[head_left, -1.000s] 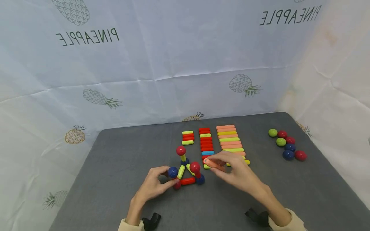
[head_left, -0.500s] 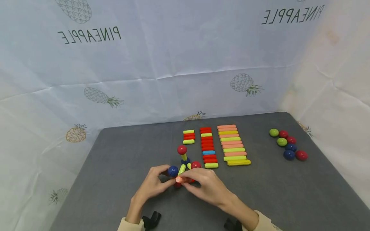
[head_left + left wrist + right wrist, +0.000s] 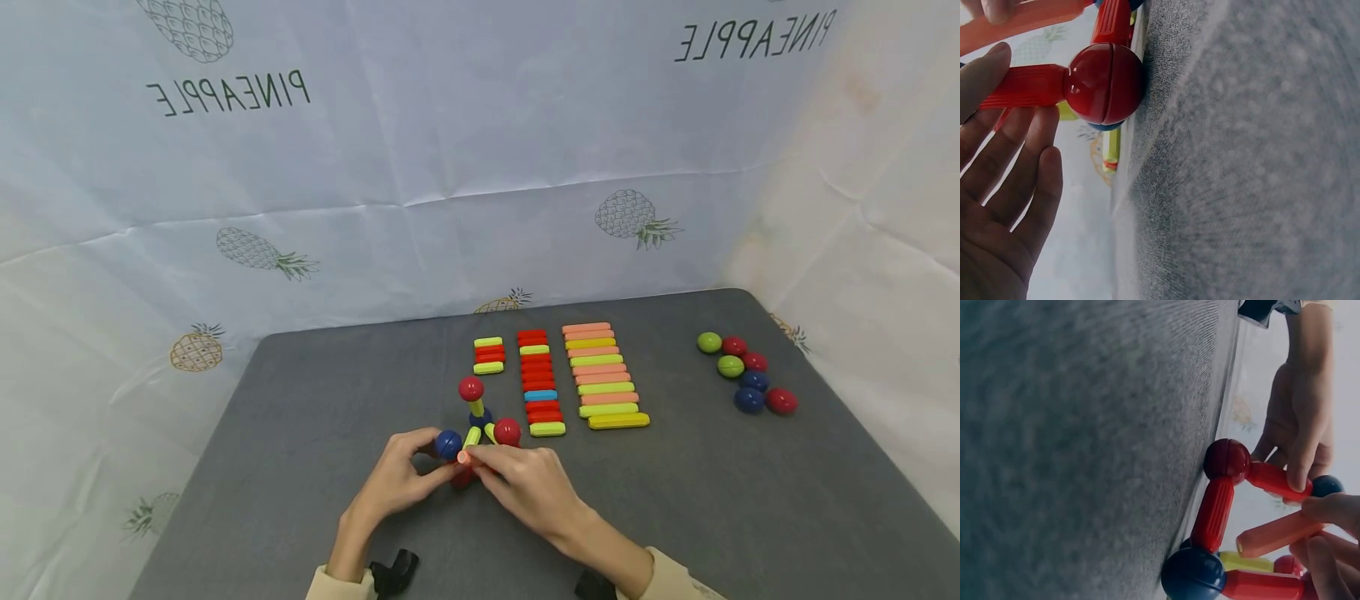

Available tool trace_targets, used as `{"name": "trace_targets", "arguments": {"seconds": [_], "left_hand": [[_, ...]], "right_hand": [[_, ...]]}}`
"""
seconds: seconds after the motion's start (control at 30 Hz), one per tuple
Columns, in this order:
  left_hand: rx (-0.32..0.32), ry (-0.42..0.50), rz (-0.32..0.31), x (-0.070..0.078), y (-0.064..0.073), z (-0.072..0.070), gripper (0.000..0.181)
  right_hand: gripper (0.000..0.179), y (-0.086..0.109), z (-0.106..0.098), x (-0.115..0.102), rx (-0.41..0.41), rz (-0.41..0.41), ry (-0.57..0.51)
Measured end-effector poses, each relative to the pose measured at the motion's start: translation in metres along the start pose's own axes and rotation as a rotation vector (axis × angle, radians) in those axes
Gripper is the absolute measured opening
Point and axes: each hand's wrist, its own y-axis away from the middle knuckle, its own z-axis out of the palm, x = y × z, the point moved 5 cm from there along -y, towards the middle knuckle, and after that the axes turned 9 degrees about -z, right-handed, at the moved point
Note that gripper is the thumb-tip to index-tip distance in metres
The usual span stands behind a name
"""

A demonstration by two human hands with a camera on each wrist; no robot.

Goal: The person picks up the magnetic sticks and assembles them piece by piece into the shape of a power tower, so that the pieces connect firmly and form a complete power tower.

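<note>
A small frame of rods and balls stands on the table. My left hand (image 3: 408, 471) grips its upright red rod (image 3: 1029, 86), between a red ball (image 3: 1104, 81) on the table and a blue ball (image 3: 448, 445) on top. With fingers and thumb, my right hand (image 3: 536, 487) pinches a salmon rod (image 3: 1279, 534). That rod's near end hovers inside the frame beside the red upright, apart from the balls in the right wrist view. Another red ball (image 3: 507, 431) tops the right corner, above a blue base ball (image 3: 1192, 574). The rear post carries a red ball (image 3: 471, 388).
Behind the frame lie a short row of yellow-green and red rods (image 3: 489, 356), a longer mostly red row (image 3: 537, 375), and a row of longer salmon and yellow rods (image 3: 602, 371). Several loose balls (image 3: 750, 400) sit at the right on the dark grey table (image 3: 337, 375).
The right hand has carried the salmon rod leftward from beside the rod rows to the frame, close to the left hand. The left hand has kept its hold in place.
</note>
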Motion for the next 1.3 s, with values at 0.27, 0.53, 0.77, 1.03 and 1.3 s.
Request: {"name": "trace_targets", "arguments": {"seconds": [0.27, 0.53, 0.77, 1.03, 1.3], "left_hand": [[-0.001, -0.005, -0.003, 0.001, 0.0, 0.0, 0.024], [0.003, -0.017, 0.0, 0.0, 0.0, 0.0, 0.022], [-0.017, -0.007, 0.01, 0.001, -0.001, 0.003, 0.02], [-0.066, -0.058, -0.068, -0.002, -0.001, 0.007, 0.029], [-0.155, -0.101, -0.218, -0.015, -0.001, 0.011, 0.033]], "right_hand": [[0.027, -0.001, 0.006, 0.004, -0.117, 0.142, -0.018], [0.024, -0.001, 0.01, 0.005, -0.159, 0.208, -0.04], [0.021, -0.004, 0.011, 0.005, -0.155, 0.227, -0.001], [0.026, -0.006, 0.004, 0.006, -0.151, 0.218, 0.027], [0.019, 0.005, -0.027, 0.032, -0.109, 0.275, -0.04]]}}
